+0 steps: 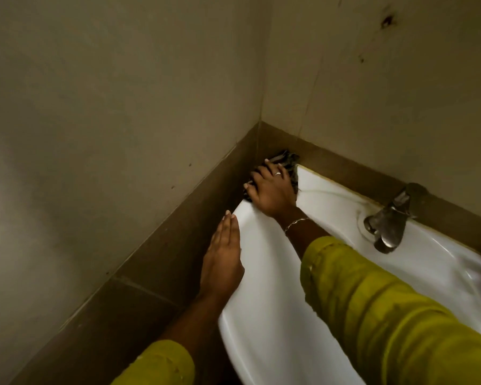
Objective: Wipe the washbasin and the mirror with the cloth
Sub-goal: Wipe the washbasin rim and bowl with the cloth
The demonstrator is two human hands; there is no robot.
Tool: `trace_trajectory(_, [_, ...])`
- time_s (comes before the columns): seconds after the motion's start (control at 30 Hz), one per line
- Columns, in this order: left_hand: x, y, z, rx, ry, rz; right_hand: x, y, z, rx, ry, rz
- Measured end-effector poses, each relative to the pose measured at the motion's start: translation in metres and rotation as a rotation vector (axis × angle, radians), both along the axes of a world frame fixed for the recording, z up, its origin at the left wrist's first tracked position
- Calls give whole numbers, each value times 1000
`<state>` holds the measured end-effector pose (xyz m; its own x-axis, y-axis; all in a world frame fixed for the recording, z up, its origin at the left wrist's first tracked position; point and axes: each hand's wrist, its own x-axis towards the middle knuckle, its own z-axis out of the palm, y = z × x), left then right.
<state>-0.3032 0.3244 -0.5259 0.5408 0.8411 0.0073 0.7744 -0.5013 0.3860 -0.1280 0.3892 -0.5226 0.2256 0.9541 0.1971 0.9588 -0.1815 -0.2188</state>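
A white washbasin (pixel 264 273) is fixed in the room's corner, filling the lower right. My right hand (pixel 271 191) presses a dark crumpled cloth (pixel 285 159) onto the basin's far left corner, against the wall. Most of the cloth is hidden under the hand. My left hand (pixel 224 259) lies flat on the basin's outer left rim, fingers straight and together, holding nothing. Both arms wear yellow-green sleeves. No mirror is in view.
A metal tap (pixel 388 220) stands on the basin's back ledge at the right. Brown tiles (pixel 178 226) run along both walls just behind and left of the basin. Plain beige wall (pixel 109 93) rises above them.
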Motion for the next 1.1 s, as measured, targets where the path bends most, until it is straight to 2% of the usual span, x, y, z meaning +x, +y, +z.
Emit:
trace_trajectory(0.3, [0, -1, 6, -50, -42, 32, -44, -35, -19, 149, 38, 123])
trace_trajectory(0.47, [-1, -1, 8, -62, -55, 43, -34, -35, -18, 112, 21, 167])
trace_trajectory(0.77, [0, -2, 9, -72, -47, 62, 11, -31, -5, -34, -27, -99])
trace_trajectory(1.1, [-1, -3, 10, -95, -53, 67, 46, -121, -11, -72, -115, -422])
